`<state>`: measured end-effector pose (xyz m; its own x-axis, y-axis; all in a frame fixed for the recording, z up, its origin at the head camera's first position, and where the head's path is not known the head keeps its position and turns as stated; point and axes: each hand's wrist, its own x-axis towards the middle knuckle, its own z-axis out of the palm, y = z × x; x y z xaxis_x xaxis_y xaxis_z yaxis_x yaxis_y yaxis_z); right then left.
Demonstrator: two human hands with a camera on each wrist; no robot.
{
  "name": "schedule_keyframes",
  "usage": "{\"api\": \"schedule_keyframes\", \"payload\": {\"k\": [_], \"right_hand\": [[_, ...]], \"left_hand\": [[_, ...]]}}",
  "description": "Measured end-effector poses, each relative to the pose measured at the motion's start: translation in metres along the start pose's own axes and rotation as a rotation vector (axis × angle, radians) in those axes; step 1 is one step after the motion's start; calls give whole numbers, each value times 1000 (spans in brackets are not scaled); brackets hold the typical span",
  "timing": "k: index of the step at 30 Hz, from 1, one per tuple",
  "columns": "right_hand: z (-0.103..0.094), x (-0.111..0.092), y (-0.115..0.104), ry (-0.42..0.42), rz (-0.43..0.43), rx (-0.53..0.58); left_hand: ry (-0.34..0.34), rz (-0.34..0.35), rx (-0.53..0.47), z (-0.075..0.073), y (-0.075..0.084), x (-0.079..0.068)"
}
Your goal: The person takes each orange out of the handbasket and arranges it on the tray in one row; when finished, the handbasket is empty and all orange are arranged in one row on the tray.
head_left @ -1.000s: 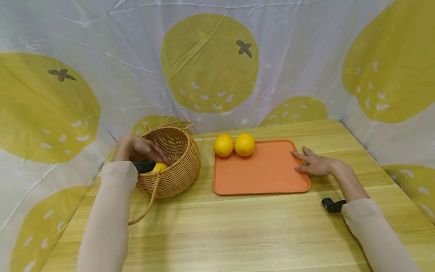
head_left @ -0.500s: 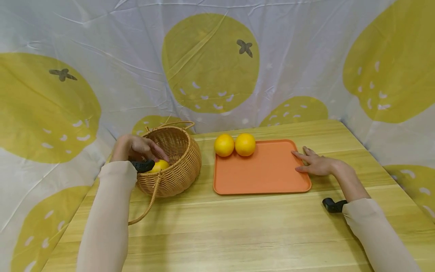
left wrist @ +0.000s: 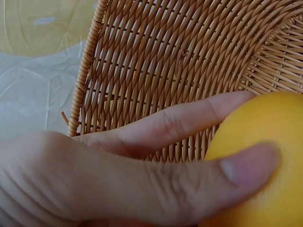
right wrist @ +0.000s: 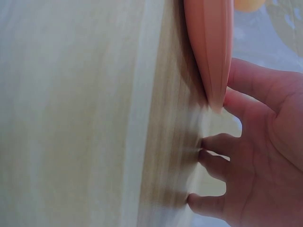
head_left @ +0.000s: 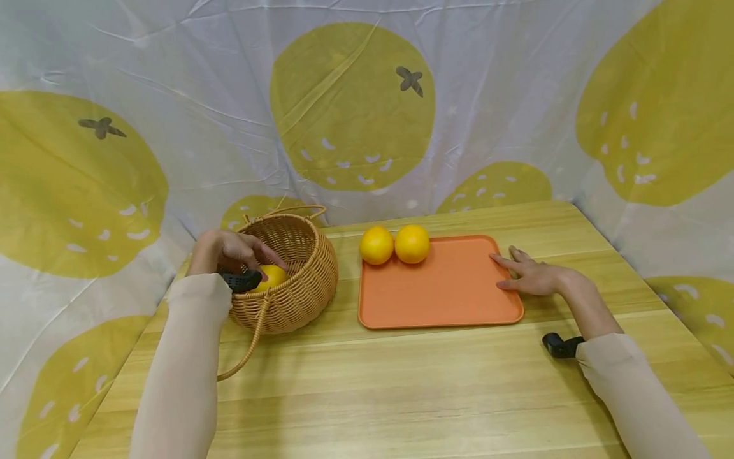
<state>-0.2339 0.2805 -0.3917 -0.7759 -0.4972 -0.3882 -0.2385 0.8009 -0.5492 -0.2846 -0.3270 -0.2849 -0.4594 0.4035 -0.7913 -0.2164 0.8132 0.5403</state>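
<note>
My left hand (head_left: 232, 250) reaches over the rim of a round wicker basket (head_left: 306, 290) and grips an orange (head_left: 272, 276) inside it. In the left wrist view the thumb presses the near face of the orange (left wrist: 262, 118), with a finger stretched along its far side; the other fingers are hidden. An orange-coloured tray (head_left: 441, 293) lies flat to the right of the basket. Fingertips of my right hand (head_left: 533, 277) touch the tray's right edge, and in the right wrist view its other spread fingers rest on the table.
Two more oranges, a left one (head_left: 376, 245) and a right one (head_left: 412, 243), sit side by side at the tray's back left corner. The basket's handle (head_left: 252, 350) hangs down onto the wooden table (head_left: 367, 389). Fruit-patterned cloth (head_left: 355, 108) surrounds the table's back and sides.
Inside the basket, the orange has come further into view under my left hand, and the thumb now shows against it. My right hand and the tray stay in place.
</note>
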Motion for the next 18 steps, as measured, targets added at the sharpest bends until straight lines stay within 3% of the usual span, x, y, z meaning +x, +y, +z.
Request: {"api": "schedule_keyframes", "payload": {"k": [7, 10, 15, 18], "right_hand": [[0, 0, 0, 0, -1, 6], [0, -1, -1, -1, -2, 7], [0, -1, -1, -1, -3, 4], [0, -1, -2, 0, -2, 6]], "left_hand": [[68, 16, 102, 4, 0, -1], [94, 59, 138, 5, 0, 0], [142, 110, 147, 6, -1, 2], [174, 107, 138, 6, -2, 2]]}}
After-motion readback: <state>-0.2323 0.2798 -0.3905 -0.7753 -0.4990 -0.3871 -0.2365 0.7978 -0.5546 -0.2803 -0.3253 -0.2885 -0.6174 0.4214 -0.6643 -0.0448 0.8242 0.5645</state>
